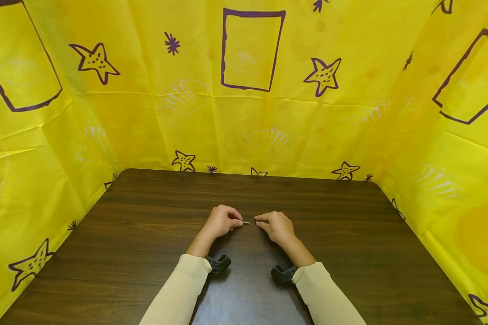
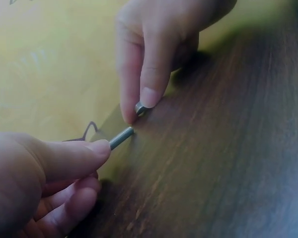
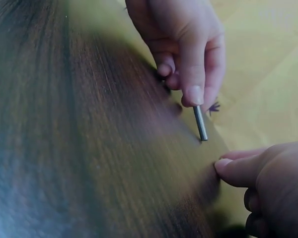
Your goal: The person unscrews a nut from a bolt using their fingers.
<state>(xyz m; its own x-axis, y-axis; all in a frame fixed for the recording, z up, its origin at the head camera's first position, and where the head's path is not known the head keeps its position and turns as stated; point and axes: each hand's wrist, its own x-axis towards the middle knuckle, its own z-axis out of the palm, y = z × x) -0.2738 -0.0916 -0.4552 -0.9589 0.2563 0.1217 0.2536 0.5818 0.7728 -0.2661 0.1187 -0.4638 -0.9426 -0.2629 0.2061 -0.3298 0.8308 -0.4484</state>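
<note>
Between thumb and fingertips, my left hand (image 1: 221, 221) pinches a slim silver bolt (image 2: 121, 137). Its threaded shank points toward the other hand; the end inside the fingers is hidden. In the right wrist view the bolt (image 3: 199, 124) shows as a short straight metal rod. My right hand (image 1: 279, 225) pinches a small metal nut (image 2: 140, 108) between thumb and forefinger, its edge showing beside the thumbnail. A small gap separates the bolt's tip from the nut. Both hands are low over the middle of the table, facing each other.
A dark wood-grain table (image 1: 146, 253) lies under both arms. Yellow curtains (image 1: 203, 126) with purple starfish drawings stand along its back and sides. Dark straps (image 1: 219, 263) sit on both wrists at the pale sleeve cuffs.
</note>
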